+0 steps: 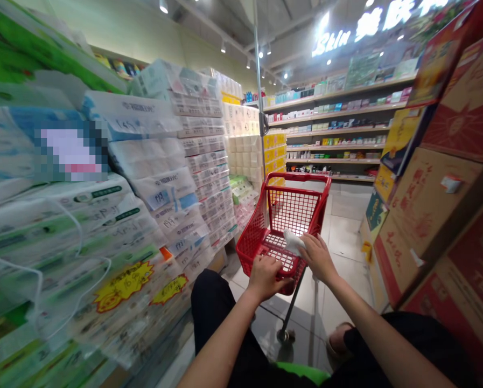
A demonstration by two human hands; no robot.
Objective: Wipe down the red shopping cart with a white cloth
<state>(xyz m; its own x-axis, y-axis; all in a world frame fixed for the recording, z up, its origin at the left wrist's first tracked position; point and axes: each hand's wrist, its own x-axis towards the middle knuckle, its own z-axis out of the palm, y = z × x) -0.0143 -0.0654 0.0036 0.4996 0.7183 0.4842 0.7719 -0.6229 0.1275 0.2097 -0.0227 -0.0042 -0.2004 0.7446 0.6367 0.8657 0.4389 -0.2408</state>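
Observation:
A red shopping cart [261,215] with a mesh basket stands in the aisle just ahead of me. My left hand [265,276] is closed over the near rim of the cart. My right hand [316,256] rests on the rim beside it, its fingers pinched on a small white cloth or tissue [293,241] that hangs into the basket. Apart from the cloth, the basket looks bare inside. My knees in dark trousers show below the cart.
Stacked packs of toilet paper and tissue [152,178] with yellow price tags wall the left side. Red and brown cartons [439,215] are piled on the right. Shelves of small goods [334,129] run across the back beyond a tiled floor [342,226]. A thin pole [259,91] rises behind the cart.

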